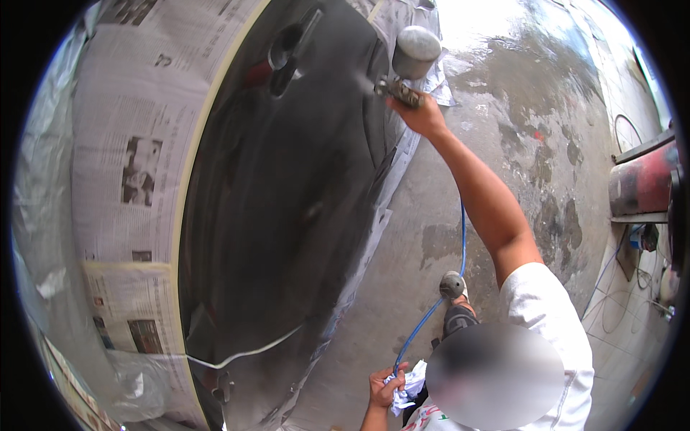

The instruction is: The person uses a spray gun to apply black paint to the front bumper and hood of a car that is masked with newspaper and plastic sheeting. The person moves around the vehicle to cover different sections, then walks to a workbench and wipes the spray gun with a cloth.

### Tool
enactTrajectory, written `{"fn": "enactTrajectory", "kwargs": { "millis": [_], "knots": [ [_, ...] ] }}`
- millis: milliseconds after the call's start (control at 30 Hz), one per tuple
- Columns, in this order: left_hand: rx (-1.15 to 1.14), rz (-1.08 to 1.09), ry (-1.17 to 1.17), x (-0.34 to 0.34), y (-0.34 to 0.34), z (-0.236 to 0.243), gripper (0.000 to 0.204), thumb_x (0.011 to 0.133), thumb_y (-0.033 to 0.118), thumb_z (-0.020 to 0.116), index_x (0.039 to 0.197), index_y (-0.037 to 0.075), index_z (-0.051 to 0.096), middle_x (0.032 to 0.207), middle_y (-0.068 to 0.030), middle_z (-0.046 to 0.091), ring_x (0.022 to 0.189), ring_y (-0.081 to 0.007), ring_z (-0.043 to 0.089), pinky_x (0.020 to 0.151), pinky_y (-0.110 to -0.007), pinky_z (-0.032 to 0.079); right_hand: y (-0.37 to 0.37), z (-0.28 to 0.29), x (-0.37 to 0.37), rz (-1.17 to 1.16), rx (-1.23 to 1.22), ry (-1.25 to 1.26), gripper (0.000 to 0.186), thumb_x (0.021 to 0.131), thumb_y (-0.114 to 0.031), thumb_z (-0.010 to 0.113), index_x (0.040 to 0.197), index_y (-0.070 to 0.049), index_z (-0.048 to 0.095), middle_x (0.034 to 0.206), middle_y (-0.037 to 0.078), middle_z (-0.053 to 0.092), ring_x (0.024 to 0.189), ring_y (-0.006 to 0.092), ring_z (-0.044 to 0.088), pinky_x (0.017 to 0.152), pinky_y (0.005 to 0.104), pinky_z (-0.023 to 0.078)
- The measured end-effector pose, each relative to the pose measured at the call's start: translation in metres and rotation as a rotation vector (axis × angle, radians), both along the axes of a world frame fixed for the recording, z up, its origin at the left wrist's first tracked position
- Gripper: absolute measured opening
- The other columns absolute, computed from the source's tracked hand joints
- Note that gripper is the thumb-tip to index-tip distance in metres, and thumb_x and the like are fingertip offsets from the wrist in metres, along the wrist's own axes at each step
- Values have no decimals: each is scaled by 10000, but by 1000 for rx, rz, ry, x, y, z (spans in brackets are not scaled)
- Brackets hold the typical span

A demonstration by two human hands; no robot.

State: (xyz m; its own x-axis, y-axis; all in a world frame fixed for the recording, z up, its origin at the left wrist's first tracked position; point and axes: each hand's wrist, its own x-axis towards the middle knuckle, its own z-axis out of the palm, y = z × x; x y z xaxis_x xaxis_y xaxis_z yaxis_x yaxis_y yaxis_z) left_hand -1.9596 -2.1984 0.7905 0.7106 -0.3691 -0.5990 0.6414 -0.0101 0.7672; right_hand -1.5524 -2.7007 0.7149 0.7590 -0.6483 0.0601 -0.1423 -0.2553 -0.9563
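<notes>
My right hand (425, 115) is stretched out in front and grips a metal spray gun (399, 89) with a grey cup (415, 50) on top. Its nozzle points left at a glossy black car door panel (287, 208), and a faint mist shows at the tip. The door handle recess (287, 50) lies just left of the gun. My left hand (385, 386) is low, near my body, closed on a crumpled white cloth (410, 384) and the blue air hose (431, 309), which runs up toward my right arm.
Newspaper (129, 144) and masking tape (188, 172) cover the car around the black panel, with clear plastic sheet at the lower left. The concrete floor (517, 93) is wet and patchy. A red machine (643, 183) and cables stand at the right. My sandalled foot (457, 298) is below.
</notes>
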Motion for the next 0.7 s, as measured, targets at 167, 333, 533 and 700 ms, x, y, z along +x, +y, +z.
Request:
{"fn": "enactTrajectory", "kwargs": {
  "millis": [167,333,533,700],
  "knots": [
    [38,57,32,-62,63,-7,369,870,-11,648,1224,-91,716,783,-44,653,636,-98,569,619,-243,454,137,25,-79,178,56,30,434,876,-482,799,1067,-95,762,957,162,769,965,359,734,852,443,550],
    [-12,113,-18,-127,142,-13,347,875,-18,639,1204,-94,720,795,-46,668,646,-98,581,628,-239,465,268,30,-143,229,36,13,380,895,-425,805,967,-61,723,865,141,747,834,330,714,773,433,532],
    [-36,221,-92,-232,280,-21,322,904,4,629,1201,-65,733,760,-24,650,645,-87,578,628,-242,462,456,35,-226,299,3,-49,332,908,-370,805,967,-54,725,771,126,712,722,294,681,714,396,523],
    [-3,380,-87,-340,397,-35,387,865,31,655,1232,-77,711,726,-19,634,606,-86,547,611,-249,447,604,22,-305,339,-94,-116,302,910,-323,809,976,-41,721,780,158,717,722,309,690,706,406,533]
  ]
}}
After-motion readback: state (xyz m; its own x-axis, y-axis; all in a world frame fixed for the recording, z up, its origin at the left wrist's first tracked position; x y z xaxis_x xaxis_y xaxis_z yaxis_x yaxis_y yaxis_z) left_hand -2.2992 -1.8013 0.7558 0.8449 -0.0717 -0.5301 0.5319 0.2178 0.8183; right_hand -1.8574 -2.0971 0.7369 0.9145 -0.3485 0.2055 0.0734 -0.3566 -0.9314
